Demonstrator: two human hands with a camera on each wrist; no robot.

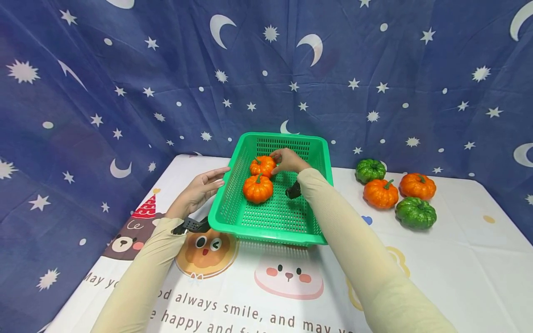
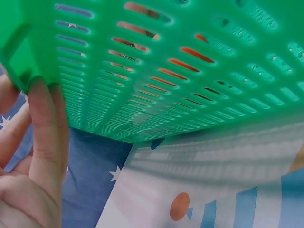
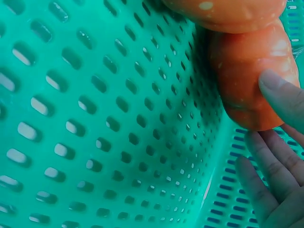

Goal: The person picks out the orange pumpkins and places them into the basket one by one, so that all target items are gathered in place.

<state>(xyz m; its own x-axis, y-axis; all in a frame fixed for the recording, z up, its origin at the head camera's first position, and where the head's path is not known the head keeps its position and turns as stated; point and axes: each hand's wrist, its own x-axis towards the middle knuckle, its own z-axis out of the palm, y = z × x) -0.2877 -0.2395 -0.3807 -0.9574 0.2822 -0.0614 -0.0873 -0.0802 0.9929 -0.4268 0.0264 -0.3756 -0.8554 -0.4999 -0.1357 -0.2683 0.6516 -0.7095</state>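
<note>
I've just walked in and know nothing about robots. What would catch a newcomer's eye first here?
Probably the bright green basket in the middle, with two orange pumpkins inside and a right hand touching the farther one. Over on the right sit two green pumpkins and two more orange ones. Behind everything hangs a dark blue cloth scattered with white moons and stars.

Can't tell if it's home or studio, kinda a makeshift set: navy star-and-moon fabric backdrop [image 1: 258, 51] behind a white, cartoon-printed, cloth-covered desk [image 1: 466, 240].
</note>
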